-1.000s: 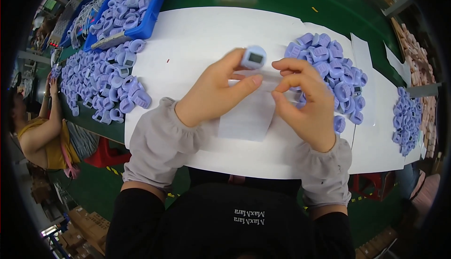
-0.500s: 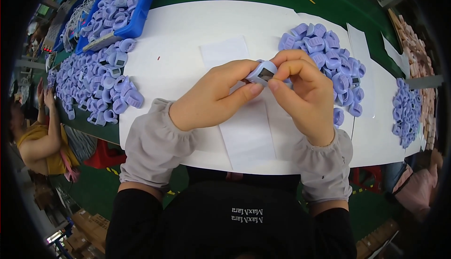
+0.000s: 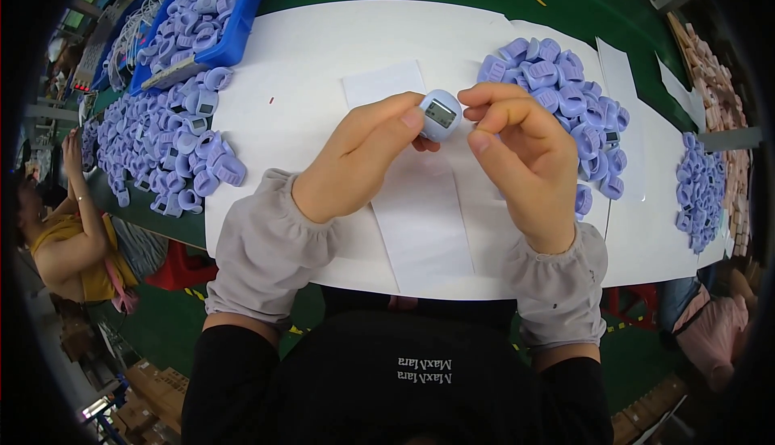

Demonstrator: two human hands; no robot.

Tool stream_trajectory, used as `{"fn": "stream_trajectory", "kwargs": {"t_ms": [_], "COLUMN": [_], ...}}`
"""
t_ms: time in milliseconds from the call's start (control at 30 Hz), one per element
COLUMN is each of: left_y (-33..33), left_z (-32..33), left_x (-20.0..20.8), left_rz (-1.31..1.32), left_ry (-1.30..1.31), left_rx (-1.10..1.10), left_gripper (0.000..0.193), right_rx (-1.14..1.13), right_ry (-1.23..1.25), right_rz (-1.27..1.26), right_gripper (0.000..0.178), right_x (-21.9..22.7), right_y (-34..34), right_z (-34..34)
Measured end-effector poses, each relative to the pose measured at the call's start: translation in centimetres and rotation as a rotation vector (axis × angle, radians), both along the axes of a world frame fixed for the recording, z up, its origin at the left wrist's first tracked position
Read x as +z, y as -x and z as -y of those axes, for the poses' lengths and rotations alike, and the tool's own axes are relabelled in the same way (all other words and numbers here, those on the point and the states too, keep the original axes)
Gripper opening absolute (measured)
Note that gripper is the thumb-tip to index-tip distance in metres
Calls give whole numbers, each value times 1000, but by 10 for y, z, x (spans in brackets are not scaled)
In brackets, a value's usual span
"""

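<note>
- Left hand [image 3: 359,150] pinches a lilac ring-shaped device [image 3: 450,127] by its left edge, thumb on the front rim, fingers behind.
- Right hand [image 3: 529,154] has nothing visible in it; fingers curled, thumb and index tips parted, hovering just off the device's right edge, narrow gap, no contact seen.
- Device sits between both hands, at the left fingertips; left hand nearer (gripping), right fingertips a close second.
- Device face roundish, turned up toward the wearer; its dark-framed screen [image 3: 439,113] has its long axis running across from left hand to right, right end dipping toward the wearer. Band hidden underneath, its direction can't be told.
- White paper strip [image 3: 424,239] lies below the hands, running from beyond the left fingers back toward the wearer.
- Right-hand pile of lilac devices [image 3: 571,104] just beyond and right of the right hand, much nearer to it than to the left.
- Left-hand pile of lilac devices [image 3: 161,146] well left of the left hand.
- Blue bin [image 3: 252,13], heaped with more, farther out, beyond and left of the left hand.
</note>
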State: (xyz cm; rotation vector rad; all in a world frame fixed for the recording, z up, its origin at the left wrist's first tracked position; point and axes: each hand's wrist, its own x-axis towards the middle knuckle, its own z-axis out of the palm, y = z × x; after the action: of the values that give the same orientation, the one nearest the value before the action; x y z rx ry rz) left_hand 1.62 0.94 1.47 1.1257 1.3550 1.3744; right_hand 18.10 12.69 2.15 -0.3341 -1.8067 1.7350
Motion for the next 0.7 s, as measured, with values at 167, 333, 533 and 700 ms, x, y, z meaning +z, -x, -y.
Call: {"fn": "stream_trajectory", "kwargs": {"t_ms": [167, 333, 533, 700], "left_y": [-1, 0, -6, -6], "left_z": [0, 0, -4, 0], "left_x": [3, 0, 1, -4], "left_rz": [-71, -135, -203, -206], "left_ry": [-96, -129, -44, -100], "left_rx": [-65, -69, -31, -20], "left_gripper": [29, 25, 16, 13], "right_rx": [-3, 9, -5, -16], "right_ry": [-4, -21, -25, -11], "right_rz": [-4, -33, -75, -76], "right_gripper": [8, 7, 7, 8], "right_x": [2, -3, -6, -4], "right_y": [-1, 5, 2, 7], "right_z": [-1, 1, -1, 3]}}
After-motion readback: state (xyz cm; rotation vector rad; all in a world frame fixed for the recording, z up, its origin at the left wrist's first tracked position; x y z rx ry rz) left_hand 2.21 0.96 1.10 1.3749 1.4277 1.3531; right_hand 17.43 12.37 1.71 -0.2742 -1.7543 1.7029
